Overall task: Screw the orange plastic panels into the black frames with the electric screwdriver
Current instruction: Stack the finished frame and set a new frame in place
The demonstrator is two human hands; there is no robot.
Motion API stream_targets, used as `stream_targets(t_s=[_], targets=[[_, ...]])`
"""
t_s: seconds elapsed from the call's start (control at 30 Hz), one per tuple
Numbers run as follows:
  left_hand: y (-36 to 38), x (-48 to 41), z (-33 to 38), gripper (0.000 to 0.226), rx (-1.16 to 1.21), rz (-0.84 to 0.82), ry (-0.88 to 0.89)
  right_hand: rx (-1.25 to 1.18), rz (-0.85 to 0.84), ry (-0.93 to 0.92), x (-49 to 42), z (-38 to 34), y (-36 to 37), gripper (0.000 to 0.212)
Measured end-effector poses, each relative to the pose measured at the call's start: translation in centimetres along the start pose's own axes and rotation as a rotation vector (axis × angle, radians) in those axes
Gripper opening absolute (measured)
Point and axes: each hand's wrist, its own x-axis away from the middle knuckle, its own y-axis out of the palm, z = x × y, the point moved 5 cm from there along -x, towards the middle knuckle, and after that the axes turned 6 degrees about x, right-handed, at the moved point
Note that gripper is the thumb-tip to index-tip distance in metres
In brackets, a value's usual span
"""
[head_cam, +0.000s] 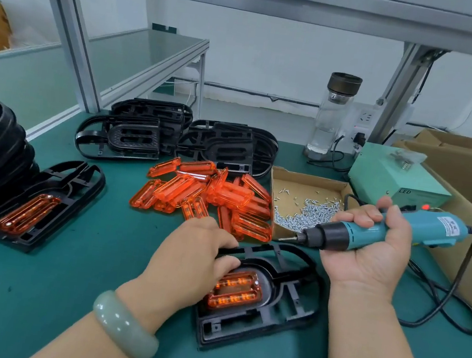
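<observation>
The orange panel [235, 291] is seated in the black frame [288, 300] up front, held by the left hand [198, 252], fingers [226, 263] curled. The electric screwdriver [372, 230] is gripped by the right hand [369, 253], tip raised. One finished frame [42, 207] looks done, and loads of loose panels [211, 196] are left.

- Left hand [198, 252] lies palm down, fingers curled over the frame [296, 301], wrist straight.
- Right hand [369, 250] is turned palm up, fingers wrapped round the screwdriver [350, 234].
</observation>
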Motion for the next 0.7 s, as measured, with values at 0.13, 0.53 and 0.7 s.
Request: stream_targets(t_s=[0.13,0.53,0.7], targets=[[-2.9,0.6,-1.7,0.022,-0.054,0.115,-0.078,0.007,0.001,-0.001,0.0,0.0,0.0,0.018],[-13.4,4.0,-12.9,0.016,-0.284,0.455,-0.510,0.037,0.014,0.045,0.3,1.0,-0.3,0.013],[-16.2,4.2,-19.1,0.023,-0.379,0.379,-0.635,0.060,0.006,0.055,0.3,1.4,-0.2,0.003]])
